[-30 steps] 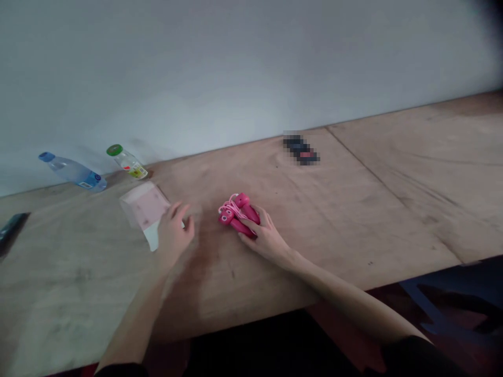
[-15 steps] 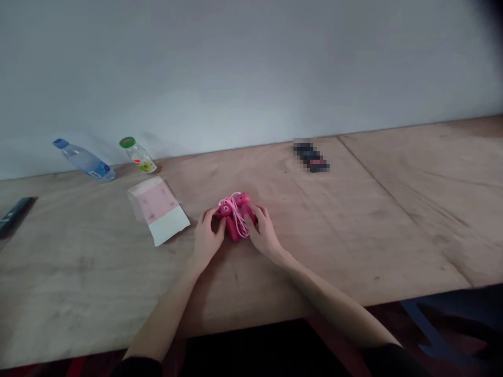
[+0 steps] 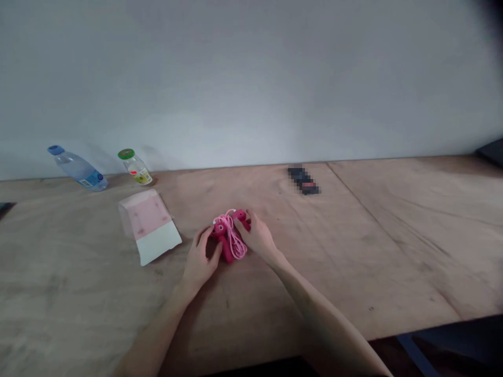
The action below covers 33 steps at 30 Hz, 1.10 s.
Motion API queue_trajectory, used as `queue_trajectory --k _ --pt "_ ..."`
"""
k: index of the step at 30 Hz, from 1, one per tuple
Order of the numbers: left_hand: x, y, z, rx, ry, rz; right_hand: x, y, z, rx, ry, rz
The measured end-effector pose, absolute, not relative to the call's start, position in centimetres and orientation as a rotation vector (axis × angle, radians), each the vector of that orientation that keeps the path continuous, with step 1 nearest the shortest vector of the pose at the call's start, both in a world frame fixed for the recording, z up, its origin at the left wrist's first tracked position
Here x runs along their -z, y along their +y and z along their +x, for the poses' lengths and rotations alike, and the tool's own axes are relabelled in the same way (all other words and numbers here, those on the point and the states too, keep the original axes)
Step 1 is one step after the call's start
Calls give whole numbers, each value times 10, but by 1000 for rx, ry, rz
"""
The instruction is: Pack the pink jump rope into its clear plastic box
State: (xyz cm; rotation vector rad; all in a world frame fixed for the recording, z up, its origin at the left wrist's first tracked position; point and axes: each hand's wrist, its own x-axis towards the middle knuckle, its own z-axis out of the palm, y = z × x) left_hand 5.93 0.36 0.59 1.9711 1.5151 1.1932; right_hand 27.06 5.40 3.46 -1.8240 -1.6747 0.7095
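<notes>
A pink jump rope (image 3: 234, 244) lies on the wooden table, its cord bundled in loops between two darker pink handles with rounded heads. My left hand (image 3: 201, 260) curves around the left handle, fingers at the head and thumb lower down its side. On the other side, my right hand (image 3: 257, 236) grips the right handle just below its head, the thumb lying across it next to the cord. Most of that right handle is hidden behind the hand.
Left of the rope lies an opened clear-and-white package (image 3: 159, 248). Behind it stand a blue-capped plastic bottle (image 3: 80, 170) and a green-lidded glass jar (image 3: 137, 170) by the wall. A pixelated dark object (image 3: 303, 179) lies back right. The table (image 3: 353, 262) meets the wall behind.
My right hand has shifted up the right handle toward its head. The left hand stays at the left handle. The view has tilted up and turned slightly right.
</notes>
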Motion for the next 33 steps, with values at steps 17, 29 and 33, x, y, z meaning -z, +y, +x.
queue_trajectory --k 17,29,33 --pt "-7 2 59 -1186 1493 2017 -16 29 303 -282 -1977 -1468" --pt "-10 2 58 -1151 1505 1996 -8 20 285 -400 -1655 -1529" --pt "-10 2 58 -1126 1513 1994 -10 18 286 -426 -1680 -1447"
